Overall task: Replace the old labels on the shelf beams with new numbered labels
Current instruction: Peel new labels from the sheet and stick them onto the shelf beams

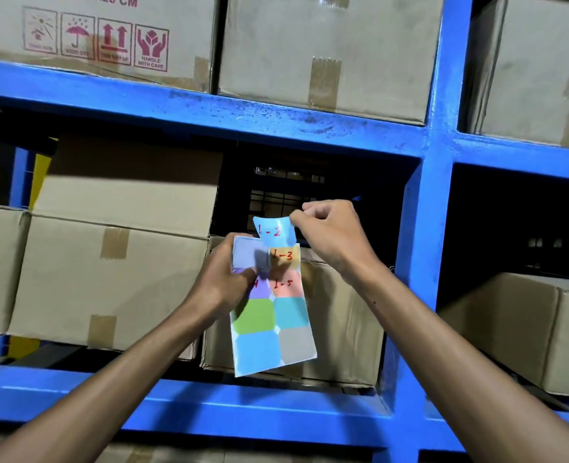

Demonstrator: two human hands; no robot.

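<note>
My left hand [228, 277] grips a sheet of coloured sticker labels [273, 329] at its upper left, thumb across the front. The sheet carries red handwritten numbers "1-3" and "1-5", and several blank labels lower down. My right hand [331, 233] pinches the top corner of a light blue label marked "1-2" [273, 232], which curls up from the top of the sheet with its lower edge still at the sheet. Both hands are held in front of the blue shelf, below the upper beam [209, 111]. No label shows on the beams.
Cardboard boxes [109, 262] fill the shelf bays left, behind the sheet, above and right. A blue upright post [426, 195] stands just right of my right hand. A lower blue beam [243, 402] runs under my forearms. A dark crate [283, 188] sits behind.
</note>
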